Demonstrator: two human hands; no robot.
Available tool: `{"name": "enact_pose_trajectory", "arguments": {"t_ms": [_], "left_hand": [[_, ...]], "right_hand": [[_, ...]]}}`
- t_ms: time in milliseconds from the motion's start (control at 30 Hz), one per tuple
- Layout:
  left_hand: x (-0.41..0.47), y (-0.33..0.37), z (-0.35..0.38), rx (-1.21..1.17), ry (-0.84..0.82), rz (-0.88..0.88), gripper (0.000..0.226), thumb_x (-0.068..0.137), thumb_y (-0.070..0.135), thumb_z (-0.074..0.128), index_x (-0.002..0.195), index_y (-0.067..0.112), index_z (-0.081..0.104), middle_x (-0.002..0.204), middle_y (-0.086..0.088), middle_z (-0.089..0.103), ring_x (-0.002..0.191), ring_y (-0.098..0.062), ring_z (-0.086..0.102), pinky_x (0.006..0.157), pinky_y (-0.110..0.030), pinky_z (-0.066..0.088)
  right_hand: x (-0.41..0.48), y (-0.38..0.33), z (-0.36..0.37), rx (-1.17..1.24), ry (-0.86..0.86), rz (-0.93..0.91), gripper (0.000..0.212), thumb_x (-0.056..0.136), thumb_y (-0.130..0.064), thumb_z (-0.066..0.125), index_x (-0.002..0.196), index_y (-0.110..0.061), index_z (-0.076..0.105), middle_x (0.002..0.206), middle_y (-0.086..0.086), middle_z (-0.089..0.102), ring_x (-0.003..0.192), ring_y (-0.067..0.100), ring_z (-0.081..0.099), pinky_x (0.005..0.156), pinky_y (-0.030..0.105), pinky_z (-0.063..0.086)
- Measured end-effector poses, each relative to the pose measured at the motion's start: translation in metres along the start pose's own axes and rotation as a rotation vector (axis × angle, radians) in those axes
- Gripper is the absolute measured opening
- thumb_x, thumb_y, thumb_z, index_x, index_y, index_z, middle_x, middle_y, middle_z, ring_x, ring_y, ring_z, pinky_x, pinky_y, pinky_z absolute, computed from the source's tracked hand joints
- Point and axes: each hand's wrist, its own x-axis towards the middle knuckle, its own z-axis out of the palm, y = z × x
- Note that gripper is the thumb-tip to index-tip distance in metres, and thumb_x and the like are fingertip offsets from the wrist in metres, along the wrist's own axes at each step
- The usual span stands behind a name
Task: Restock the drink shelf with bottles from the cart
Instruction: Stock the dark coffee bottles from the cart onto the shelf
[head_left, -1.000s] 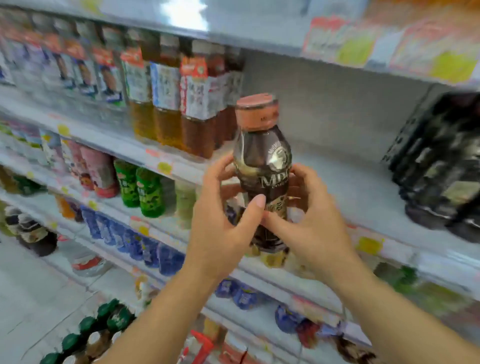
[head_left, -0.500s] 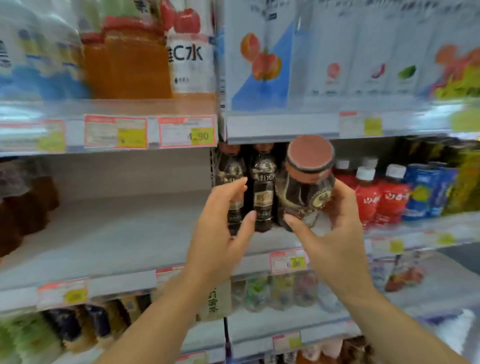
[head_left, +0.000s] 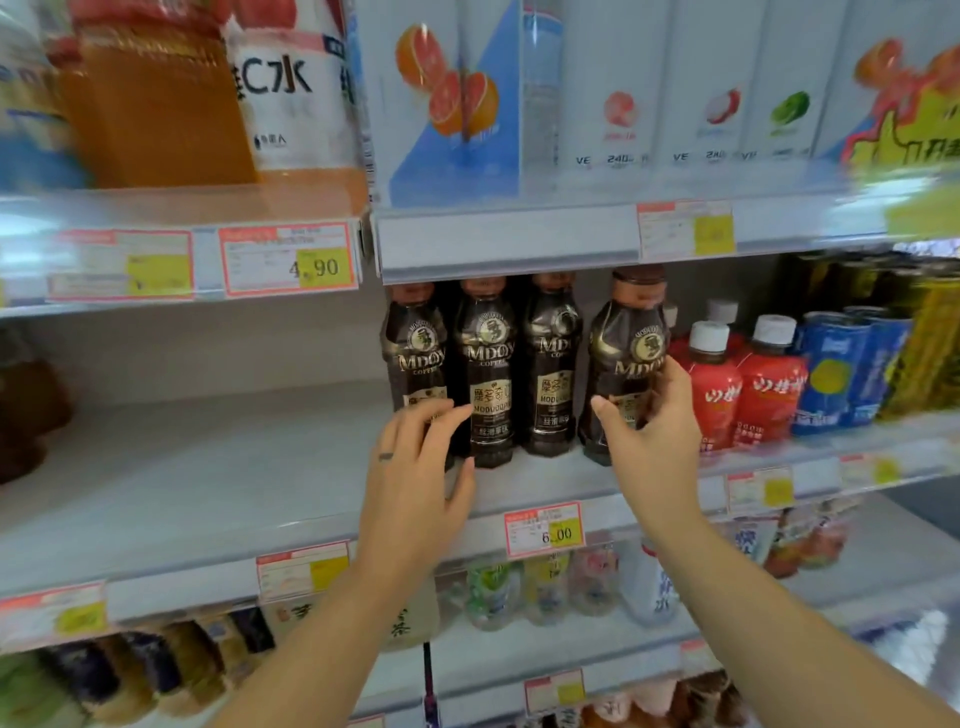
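A dark brown coffee bottle (head_left: 626, 358) with a copper cap stands on the middle shelf (head_left: 234, 467), slightly tilted, to the right of three matching coffee bottles (head_left: 488, 369). My right hand (head_left: 652, 436) grips its lower half, thumb in front and fingers behind. My left hand (head_left: 415, 478) hovers in front of the leftmost coffee bottles with fingers relaxed, holding nothing; I cannot tell whether its fingertips touch them. The cart is out of view.
Red bottles with white caps (head_left: 743, 384) stand right beside the held bottle, then blue cans (head_left: 847, 364). The shelf left of the coffee row is bare up to some dark bottles (head_left: 26, 410). The upper shelf edge (head_left: 509, 239) hangs just above the caps.
The held bottle has gone from tilted in the air before the shelf to standing on it beside the row. My left hand has dropped lower and to the left.
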Motion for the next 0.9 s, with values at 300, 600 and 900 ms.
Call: {"name": "enact_pose_trajectory", "arguments": {"t_ms": [300, 600, 900], "left_hand": [[0.000, 0.000, 0.000, 0.075, -0.023, 0.009, 0.050, 0.077, 0.014, 0.067, 0.124, 0.017, 0.051, 0.126, -0.003, 0.051, 0.120, -0.020, 0.037, 0.096, -0.034, 0.036], [-0.001, 0.001, -0.003, 0.058, -0.007, 0.012, 0.049, 0.077, 0.011, 0.069, 0.123, 0.017, 0.053, 0.126, -0.003, 0.051, 0.121, -0.020, 0.037, 0.096, -0.035, 0.038], [-0.001, -0.001, -0.002, 0.053, -0.013, -0.005, 0.048, 0.077, 0.012, 0.069, 0.122, 0.017, 0.053, 0.125, -0.004, 0.051, 0.119, -0.021, 0.038, 0.093, -0.038, 0.043]], "right_hand": [[0.027, 0.013, 0.016, -0.146, -0.043, 0.074, 0.068, 0.085, -0.017, 0.065, 0.143, -0.012, 0.030, 0.136, 0.007, 0.050, 0.125, 0.025, 0.048, 0.105, 0.040, 0.039], [-0.001, 0.012, -0.006, -0.595, -0.270, -0.076, 0.089, 0.089, -0.018, 0.058, 0.148, -0.018, -0.009, 0.150, 0.013, 0.027, 0.115, 0.032, 0.051, 0.079, 0.038, 0.048], [-0.007, 0.024, -0.001, -0.755, -0.255, -0.210, 0.056, 0.093, -0.023, 0.051, 0.145, -0.025, 0.029, 0.148, 0.021, 0.031, 0.118, 0.040, 0.052, 0.080, 0.046, 0.052]]}}
